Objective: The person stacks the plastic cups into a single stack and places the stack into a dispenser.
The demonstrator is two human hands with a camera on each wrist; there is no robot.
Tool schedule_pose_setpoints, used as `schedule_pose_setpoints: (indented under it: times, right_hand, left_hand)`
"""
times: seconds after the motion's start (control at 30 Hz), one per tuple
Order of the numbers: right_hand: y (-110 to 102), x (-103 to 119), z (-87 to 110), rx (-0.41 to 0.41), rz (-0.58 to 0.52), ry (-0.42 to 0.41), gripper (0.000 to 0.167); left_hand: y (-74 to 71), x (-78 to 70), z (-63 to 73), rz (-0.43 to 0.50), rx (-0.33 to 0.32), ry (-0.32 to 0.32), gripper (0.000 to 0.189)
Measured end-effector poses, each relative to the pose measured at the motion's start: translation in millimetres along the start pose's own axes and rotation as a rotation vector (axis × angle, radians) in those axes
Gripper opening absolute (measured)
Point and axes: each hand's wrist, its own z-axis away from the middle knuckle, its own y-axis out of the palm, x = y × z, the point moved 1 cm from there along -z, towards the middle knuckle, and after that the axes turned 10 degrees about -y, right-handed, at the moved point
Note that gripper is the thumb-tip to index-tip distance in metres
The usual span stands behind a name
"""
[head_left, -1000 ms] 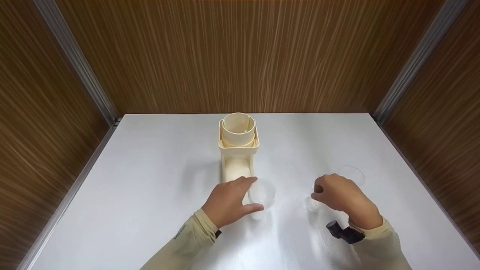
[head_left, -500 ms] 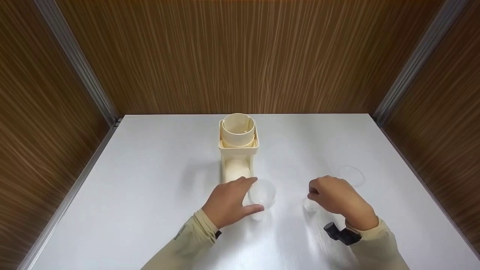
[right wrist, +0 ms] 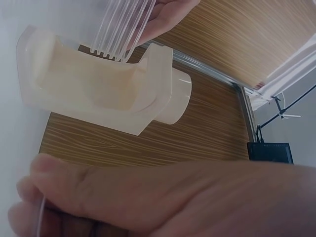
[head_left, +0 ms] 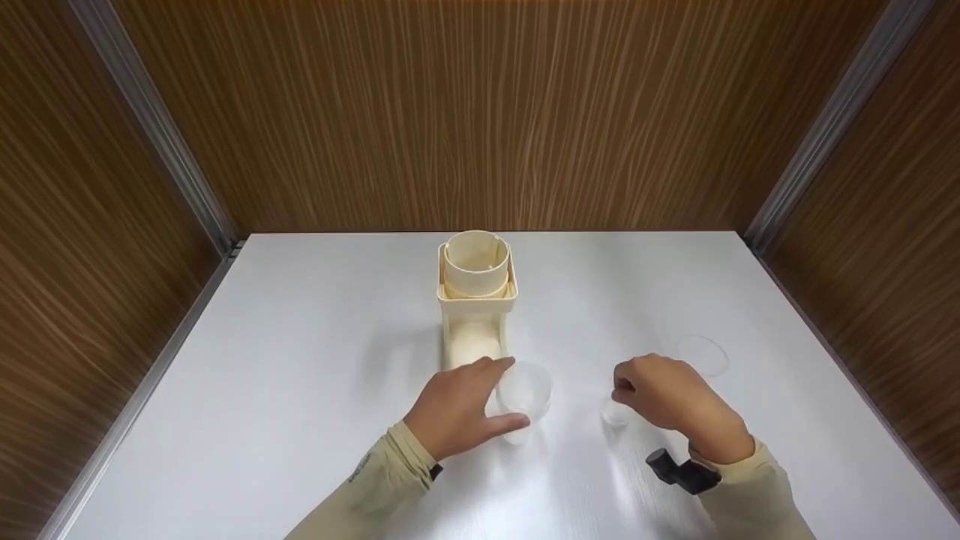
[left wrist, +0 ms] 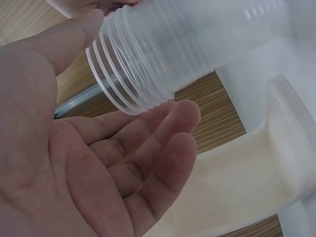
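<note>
Fingers and thumb of the left hand [head_left: 457,409] are spread apart around the near-left side of the stack [head_left: 526,390], close under its rims, probably to steady it: tall, light and narrow-footed, it looks easy to tip. The left wrist view shows the fingers softly bent, with gaps beside the plastic, so any contact seems light; how firmly they press, I cannot tell.

The stack of clear cups stands upright on the tabletop [head_left: 315,450], mouths up, in front of the holder [head_left: 478,304]. That keeps the rims within reach of a hand from the side. The holder also stands upright, its open trough toward the person, which presumably leaves its hollow accessible.

Over to the right, the right hand [head_left: 675,397] has its fingers clamped together on a clear cup [head_left: 616,415], likely by the edge because so thin a wall suits a pinch. Whether its bottom touches the tabletop is unclear. Beyond that hand lies a thin clear ring [head_left: 726,360].
</note>
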Motion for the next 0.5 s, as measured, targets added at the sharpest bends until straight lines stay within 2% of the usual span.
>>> schedule_pose_setpoints:
  times: [0.27,0.5]
  right_hand:
    - [1.3,-0.2,-2.4,-0.030,-0.023,-0.007,0.026]
    - [0.6,1.2,-2.7,-0.048,-0.004,-0.057,0.025]
  left_hand:
    - [-0.9,1.9,-0.1,-0.002,-0.032,0.015,0.071]
    - [-2.1,0.0,-1.3,0.001,-0.025,0.006,0.070]
